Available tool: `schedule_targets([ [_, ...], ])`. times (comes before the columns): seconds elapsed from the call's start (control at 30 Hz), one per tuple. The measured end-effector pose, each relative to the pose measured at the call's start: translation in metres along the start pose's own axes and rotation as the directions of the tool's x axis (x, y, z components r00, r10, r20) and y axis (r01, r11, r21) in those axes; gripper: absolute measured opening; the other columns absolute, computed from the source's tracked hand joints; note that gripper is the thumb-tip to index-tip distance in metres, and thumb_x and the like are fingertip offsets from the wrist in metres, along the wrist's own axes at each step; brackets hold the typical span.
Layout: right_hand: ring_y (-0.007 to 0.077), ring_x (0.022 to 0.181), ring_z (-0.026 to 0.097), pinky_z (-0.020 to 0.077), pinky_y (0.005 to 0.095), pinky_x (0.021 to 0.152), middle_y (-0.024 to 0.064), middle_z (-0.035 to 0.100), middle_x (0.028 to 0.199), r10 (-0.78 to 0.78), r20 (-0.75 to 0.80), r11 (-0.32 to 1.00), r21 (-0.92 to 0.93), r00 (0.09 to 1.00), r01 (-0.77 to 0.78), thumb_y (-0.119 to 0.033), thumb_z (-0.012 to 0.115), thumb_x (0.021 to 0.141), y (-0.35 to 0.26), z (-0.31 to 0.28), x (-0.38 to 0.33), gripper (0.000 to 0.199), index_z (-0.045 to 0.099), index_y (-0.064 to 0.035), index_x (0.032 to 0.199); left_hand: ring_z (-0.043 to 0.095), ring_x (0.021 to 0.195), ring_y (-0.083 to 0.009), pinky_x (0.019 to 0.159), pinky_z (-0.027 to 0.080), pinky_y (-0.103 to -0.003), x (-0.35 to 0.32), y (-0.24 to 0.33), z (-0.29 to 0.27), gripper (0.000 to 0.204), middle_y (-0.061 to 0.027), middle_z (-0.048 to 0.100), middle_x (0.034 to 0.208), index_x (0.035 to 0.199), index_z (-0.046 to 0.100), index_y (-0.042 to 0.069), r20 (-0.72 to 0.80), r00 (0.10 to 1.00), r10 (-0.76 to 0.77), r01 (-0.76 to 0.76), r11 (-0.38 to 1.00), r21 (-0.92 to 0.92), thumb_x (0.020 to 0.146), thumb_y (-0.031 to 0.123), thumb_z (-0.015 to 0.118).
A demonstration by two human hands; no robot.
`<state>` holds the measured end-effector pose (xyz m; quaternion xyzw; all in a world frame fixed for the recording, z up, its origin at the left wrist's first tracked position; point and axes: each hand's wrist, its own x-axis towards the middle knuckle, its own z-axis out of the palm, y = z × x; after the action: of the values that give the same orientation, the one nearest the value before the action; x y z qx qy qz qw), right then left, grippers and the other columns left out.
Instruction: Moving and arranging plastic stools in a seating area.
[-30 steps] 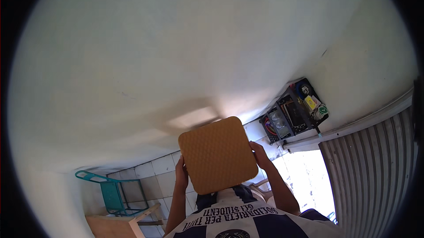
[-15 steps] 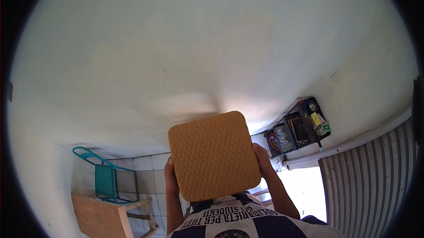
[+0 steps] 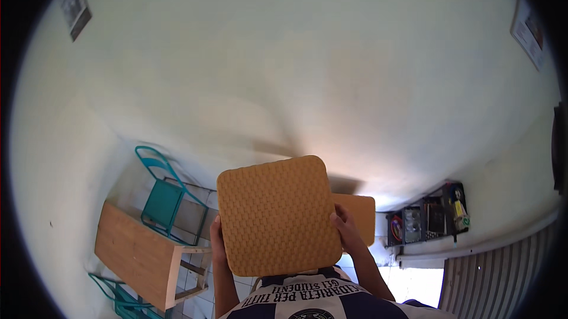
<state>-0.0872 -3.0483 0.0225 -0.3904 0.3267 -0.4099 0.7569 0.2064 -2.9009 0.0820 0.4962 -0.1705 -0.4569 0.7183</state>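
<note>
A square tan stool [image 3: 278, 218], with rounded corners and a woven pattern on its seat, is held up in front of my chest. At its left edge my left hand [image 3: 217, 237] is closed, with most of the fingers hidden behind it. My right hand [image 3: 346, 227] grips the right edge, thumb on the near side. Its legs or underside cannot be seen from here. Behind my right hand, lower down, a second tan piece [image 3: 360, 215] of similar shape shows in part.
To the left stand a wooden table [image 3: 133, 248] and a teal metal chair [image 3: 163, 201], with another teal chair [image 3: 124, 298] nearer me. A dark rack [image 3: 423, 218] of small goods is at the right, beside a ribbed metal shutter [image 3: 503, 277]. A pale wall [image 3: 284, 70] rises ahead.
My view has turned, so the chair, table and rack sit differently. The second tan piece has come into view at the right. Both hands still hold the stool.
</note>
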Motion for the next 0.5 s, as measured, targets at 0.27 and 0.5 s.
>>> schedule_targets([
  [0.27,0.0185,0.115,0.058,0.044,0.0322,0.1,0.0119,0.061,0.125,0.184,0.318,0.98,0.013,0.93,-0.199,-0.024,0.073,0.087,0.004,-0.017,0.067,0.064,0.045,0.0035,0.138,0.061,0.109,-0.0186,0.09,0.049,-0.034,-0.017,-0.038,-0.002,0.056,-0.0098,0.061,0.121,0.131,0.051,0.001,-0.262,0.948,0.181,-0.181,0.983,0.022,0.098,0.046,0.045],
  [0.5,0.02,0.117,0.057,0.0428,0.0339,0.102,0.0127,0.06,0.127,0.303,0.504,0.943,-0.04,0.808,-0.329,-0.023,0.074,0.086,0.003,-0.02,0.119,0.066,0.044,0.0042,0.138,0.061,0.107,-0.0171,0.09,0.049,-0.033,-0.052,-0.054,0.026,0.057,-0.009,0.062,0.12,0.131,0.052,0.001,-0.42,0.837,0.35,-0.328,0.936,0.128,0.098,0.047,0.046],
])
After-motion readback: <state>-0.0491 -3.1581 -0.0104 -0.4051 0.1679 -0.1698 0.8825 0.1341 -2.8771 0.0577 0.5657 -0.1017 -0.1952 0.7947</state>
